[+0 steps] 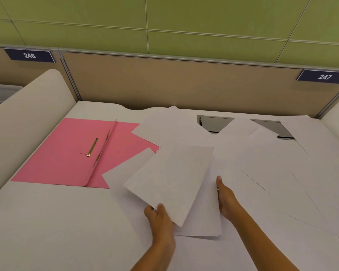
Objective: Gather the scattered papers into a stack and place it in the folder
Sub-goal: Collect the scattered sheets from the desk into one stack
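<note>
An open pink folder with a brass fastener lies flat at the left of the white desk. Several white sheets lie scattered and overlapping across the middle and right of the desk. My left hand pinches the near corner of one white sheet, which is lifted and tilted above the others. My right hand rests edge-on against the right side of a small pile of sheets, thumb on top. Two sheets overlap the folder's right flap.
A grey cable hatch is set into the desk at the back, partly covered by papers. A tan partition with number plates 246 and 247 closes the back. Curved white dividers stand left and right. Bare desk lies front left.
</note>
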Motion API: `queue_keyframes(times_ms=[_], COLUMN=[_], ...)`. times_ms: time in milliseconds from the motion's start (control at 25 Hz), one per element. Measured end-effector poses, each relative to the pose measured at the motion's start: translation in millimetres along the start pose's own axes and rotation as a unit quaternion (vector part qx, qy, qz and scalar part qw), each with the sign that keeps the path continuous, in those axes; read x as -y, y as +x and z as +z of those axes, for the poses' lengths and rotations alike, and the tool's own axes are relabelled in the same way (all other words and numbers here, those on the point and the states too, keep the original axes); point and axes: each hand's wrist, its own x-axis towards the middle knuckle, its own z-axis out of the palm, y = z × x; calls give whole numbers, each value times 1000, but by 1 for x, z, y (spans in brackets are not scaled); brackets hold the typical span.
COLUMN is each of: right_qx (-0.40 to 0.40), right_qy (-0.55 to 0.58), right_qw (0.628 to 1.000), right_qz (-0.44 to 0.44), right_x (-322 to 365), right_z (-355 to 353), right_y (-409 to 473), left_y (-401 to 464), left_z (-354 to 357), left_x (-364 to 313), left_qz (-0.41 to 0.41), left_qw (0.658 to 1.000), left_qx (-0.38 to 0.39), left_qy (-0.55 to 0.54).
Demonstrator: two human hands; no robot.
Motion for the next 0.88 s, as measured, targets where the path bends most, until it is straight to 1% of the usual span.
queue_keyframes(times_ms=[80, 120, 240, 320, 400, 480, 520, 560, 600, 640, 680, 720, 760, 800, 840, 880], right_qx=[16, 28, 38, 57, 64, 62, 59, 58, 58, 61, 64, 73, 82, 96, 112, 131], right_qy=[28, 18, -71, -88, -114, -145, -154, -154, -151, -143, -133, -118, -106, -94, -82, -69], right_qw=[999, 999, 995, 991, 985, 977, 975, 975, 975, 976, 977, 978, 979, 978, 977, 975], right_qz=[3, -5, -59, -87, -113, -141, -149, -151, -151, -151, -151, -154, -155, -158, -162, -167], right_x=[2, 2, -4, -8, -9, -9, -8, -6, -3, 0, 5, 10, 16, 21, 26, 31], right_z=[-1, -1, 2, 6, 11, 12, 10, 8, 5, 1, -1, -4, -4, -4, -4, -3], right_y=[-3, -4, -1, 3, 1, 1, 0, 0, -2, -4, -8, -12, -17, -21, -25, -26], left_y=[-12, -17, -24, -30, -40, -45, -42, -36, -27, -14, 1, 16, 30, 43, 52, 60], left_z=[1, 1, -3, -4, -4, -8, -13, -20, -27, -35, -42, -47, -49, -49, -47, -42], left_x=[10, 13, 21, 20, 12, -7, -18, -31, -45, -57, -70, -82, -94, -102, -109, -115], left_qz=[-34, -57, -146, -190, -235, -267, -258, -226, -168, -91, -11, 60, 103, 114, 101, 74], left_qw=[999, 998, 986, 975, 954, 908, 882, 868, 879, 906, 929, 942, 946, 949, 951, 955], left_qx=[17, 36, 81, 101, 147, 239, 281, 302, 291, 246, 180, 118, 78, 69, 87, 129], left_qy=[-19, -17, 11, 49, 111, 217, 277, 322, 337, 333, 323, 310, 297, 287, 279, 256])
